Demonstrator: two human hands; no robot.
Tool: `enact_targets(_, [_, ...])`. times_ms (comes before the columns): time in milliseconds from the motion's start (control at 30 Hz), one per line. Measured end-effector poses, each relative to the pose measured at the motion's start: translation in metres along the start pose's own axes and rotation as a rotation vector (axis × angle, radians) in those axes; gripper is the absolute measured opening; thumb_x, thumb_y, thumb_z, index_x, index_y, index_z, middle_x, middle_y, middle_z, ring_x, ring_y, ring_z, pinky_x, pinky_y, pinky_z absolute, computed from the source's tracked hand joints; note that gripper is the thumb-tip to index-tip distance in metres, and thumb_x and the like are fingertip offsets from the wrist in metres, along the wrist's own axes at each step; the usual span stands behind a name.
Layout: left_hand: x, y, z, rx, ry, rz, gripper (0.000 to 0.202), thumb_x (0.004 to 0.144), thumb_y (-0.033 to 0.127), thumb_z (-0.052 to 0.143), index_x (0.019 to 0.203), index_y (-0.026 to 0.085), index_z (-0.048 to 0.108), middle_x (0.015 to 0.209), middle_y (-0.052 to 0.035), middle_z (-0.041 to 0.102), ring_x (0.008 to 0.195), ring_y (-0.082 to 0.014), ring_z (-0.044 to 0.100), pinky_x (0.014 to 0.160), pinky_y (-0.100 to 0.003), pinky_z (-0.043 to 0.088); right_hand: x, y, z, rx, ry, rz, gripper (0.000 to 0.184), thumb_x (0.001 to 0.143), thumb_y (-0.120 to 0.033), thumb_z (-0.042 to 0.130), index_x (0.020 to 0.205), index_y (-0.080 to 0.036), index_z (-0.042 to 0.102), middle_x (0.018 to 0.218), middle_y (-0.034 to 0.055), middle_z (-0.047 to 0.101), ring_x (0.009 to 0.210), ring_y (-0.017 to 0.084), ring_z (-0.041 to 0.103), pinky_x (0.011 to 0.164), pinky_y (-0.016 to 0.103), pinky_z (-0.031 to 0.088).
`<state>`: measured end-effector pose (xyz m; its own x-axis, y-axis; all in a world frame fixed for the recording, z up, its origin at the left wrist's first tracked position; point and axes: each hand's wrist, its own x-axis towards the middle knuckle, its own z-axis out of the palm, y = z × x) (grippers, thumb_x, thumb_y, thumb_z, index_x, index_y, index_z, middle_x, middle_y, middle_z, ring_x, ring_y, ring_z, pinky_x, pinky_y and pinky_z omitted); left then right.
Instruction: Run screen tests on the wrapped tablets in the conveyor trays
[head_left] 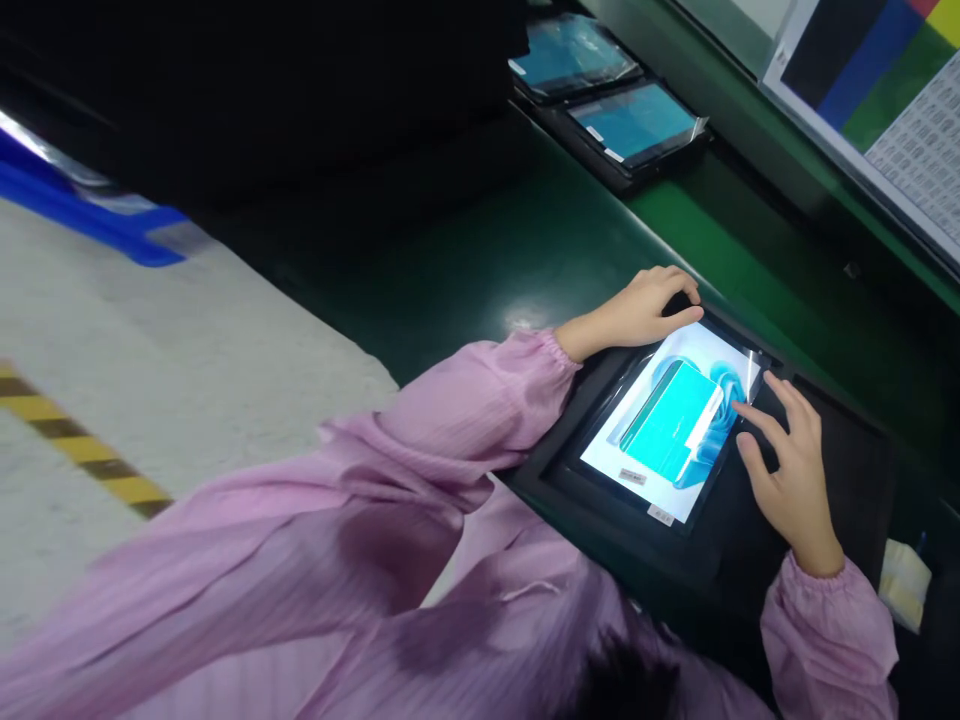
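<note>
A tablet (pixel 679 420) lies lit in a black tray, its screen showing a blue swirl picture with a cyan window over it. Clear film covers the screen, and small labels sit along its near edge. My left hand (pixel 637 308) rests at the tablet's far left corner, its fingers bent and the thumb apart from them at the edge. Above the right side of the screen is my right hand (pixel 791 470), fingers spread, with the index fingertip at or just over the glass. The black tray (pixel 817 500) extends to the right under this hand.
Two more film-covered tablets (pixel 637 120) lie in black trays farther back on the green bench (pixel 457 290). A sheet with colour blocks (pixel 862 75) stands at the upper right. A pale block (pixel 905 585) lies right of the tray. Yellow-black tape (pixel 79 440) marks the floor.
</note>
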<state>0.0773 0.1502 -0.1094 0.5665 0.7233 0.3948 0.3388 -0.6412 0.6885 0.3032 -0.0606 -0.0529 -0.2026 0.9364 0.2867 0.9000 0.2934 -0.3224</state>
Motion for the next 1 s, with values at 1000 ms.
enact_targets(1000, [0.000,-0.003,0.001,0.022,0.051,-0.055,0.021,0.095,0.014,0.056,0.112,0.018,0.066,0.118,-0.0071,0.073,0.114,-0.0261,0.067,0.107,-0.046,0.048,0.011,0.028,0.030,-0.048,0.136,0.237,0.052,0.114,-0.052,0.031,0.148,-0.023,0.059,0.164,0.0193,0.035,0.155,0.040,0.033,0.122,0.071,0.030])
